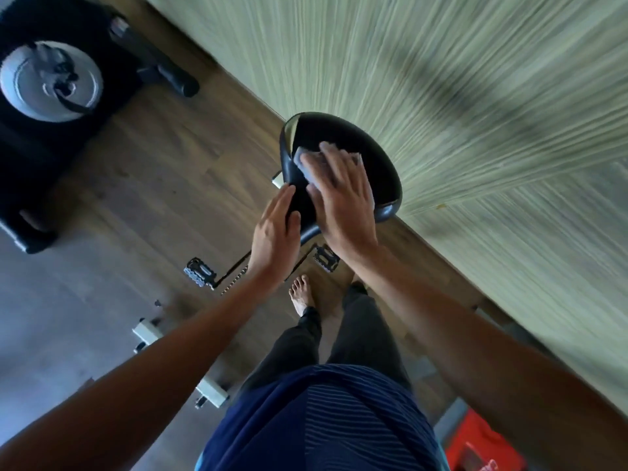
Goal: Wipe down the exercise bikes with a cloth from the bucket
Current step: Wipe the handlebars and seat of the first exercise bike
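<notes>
Pressing the cloth [303, 160] flat on the saddle [343, 129], the right hand [343, 198] lies with its fingers straight and spread over the fabric, curled round nothing. The left hand [272, 229] is also flat, its fingers straight and together against the saddle's left edge near the narrow end, probably steadying it.

The cloth sits toward the left side of the saddle top, with grey folds showing past the fingertips. It looks soft, limp and light, so it should bunch or slip under a loose palm; broad flat pressure suits it better than a pinch. The saddle looks smooth, firm and glossy, and likely slick if the cloth is wet.

Below the saddle hang two pedals [200, 271] on their cranks, with a bare foot [300, 294] on the wood floor [163, 171] between them. A second bike's flywheel [51, 81] stands well apart, toward the far left. A pale wall [458, 79] runs close along the saddle's right edge and may cramp strokes on that side. A red container [482, 443] sits low at the right; whether it is the bucket I cannot tell.
</notes>
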